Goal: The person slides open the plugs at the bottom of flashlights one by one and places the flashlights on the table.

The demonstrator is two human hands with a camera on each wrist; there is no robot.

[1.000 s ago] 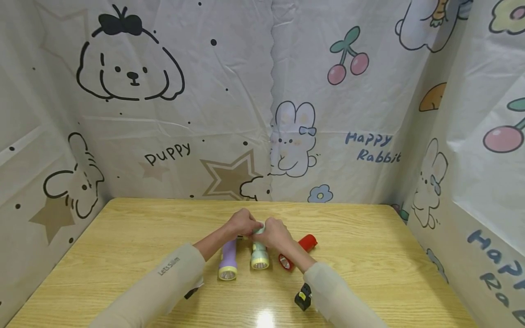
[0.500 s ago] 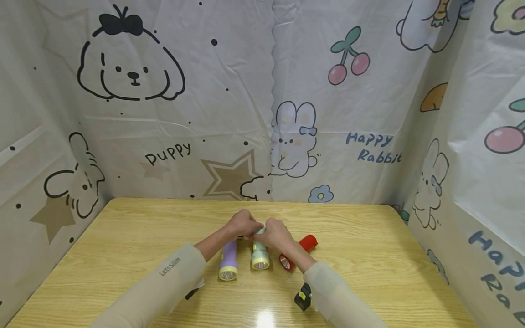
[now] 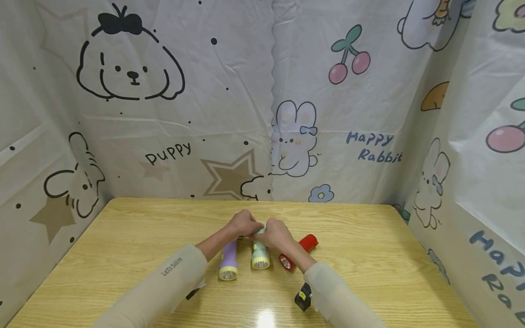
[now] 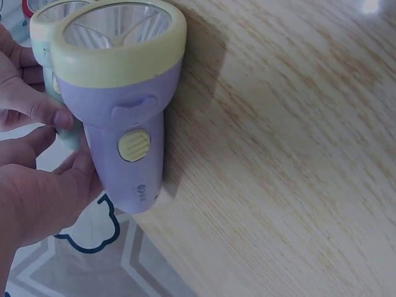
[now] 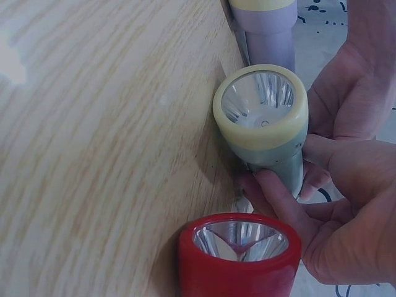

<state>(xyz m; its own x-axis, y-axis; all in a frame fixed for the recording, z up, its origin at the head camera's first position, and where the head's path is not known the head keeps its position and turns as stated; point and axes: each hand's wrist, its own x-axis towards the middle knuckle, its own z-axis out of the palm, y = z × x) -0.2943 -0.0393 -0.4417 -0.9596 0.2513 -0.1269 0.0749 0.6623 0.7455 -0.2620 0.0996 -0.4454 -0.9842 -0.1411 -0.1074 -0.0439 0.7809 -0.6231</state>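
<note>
A patterned cloth [image 3: 242, 127] rises behind the one wooden table [image 3: 357, 241] and down both sides of it. Over the table reach two pale sleeves [image 3: 160, 275], the left one lettered on the forearm, and from them two bare hands that meet near the middle.

The right hand [image 3: 276, 234] has its thumb on one side of the mint-green flashlight [image 3: 260, 260] and its fingers bent round the other, so the barrel lies pinched between them. The left hand [image 3: 244, 224] is curled in at the tail end, thumb and fingertips closed on it; some of those fingers are hidden. The flashlight's lens end sticks out beyond the fingers, facing the person, while its tail lies under both sets of fingertips.

Three flashlights can be counted, one of each colour. The red flashlight [image 3: 308, 243] lies slantwise on the table to the right, partly behind the right forearm. The purple flashlight [image 3: 228, 264] lies just left of the mint-green one, lens towards the person; whether the left hand touches it cannot be told. One yellow switch [image 4: 134, 145] shows on the purple barrel.
</note>
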